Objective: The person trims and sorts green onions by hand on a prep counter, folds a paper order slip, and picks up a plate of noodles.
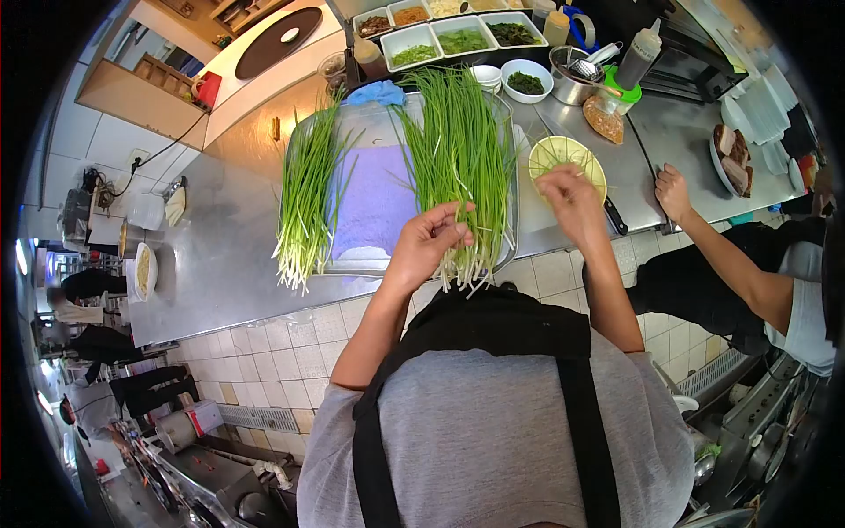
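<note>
My left hand (433, 242) is at the root end of the larger bunch of chives (458, 132), thumb and fingers pinched around a green stalk. Over a pale yellow bowl (591, 158) with thin green bits in it is my right hand (572, 195), its fingers drawn together; what they hold, if anything, is too small to make out. A second bunch of chives (308, 194) lies at the left side of the metal tray (513, 238). Between the two bunches a purple cloth (377, 198) covers the tray's middle.
A knife (615, 216) lies beside the bowl. Behind the tray are a blue cloth (377, 93), white containers of chopped food (462, 40) and a bowl of dark greens (526, 81). At right, a co-worker's hand (673, 192) is near a bowl of meat (731, 160).
</note>
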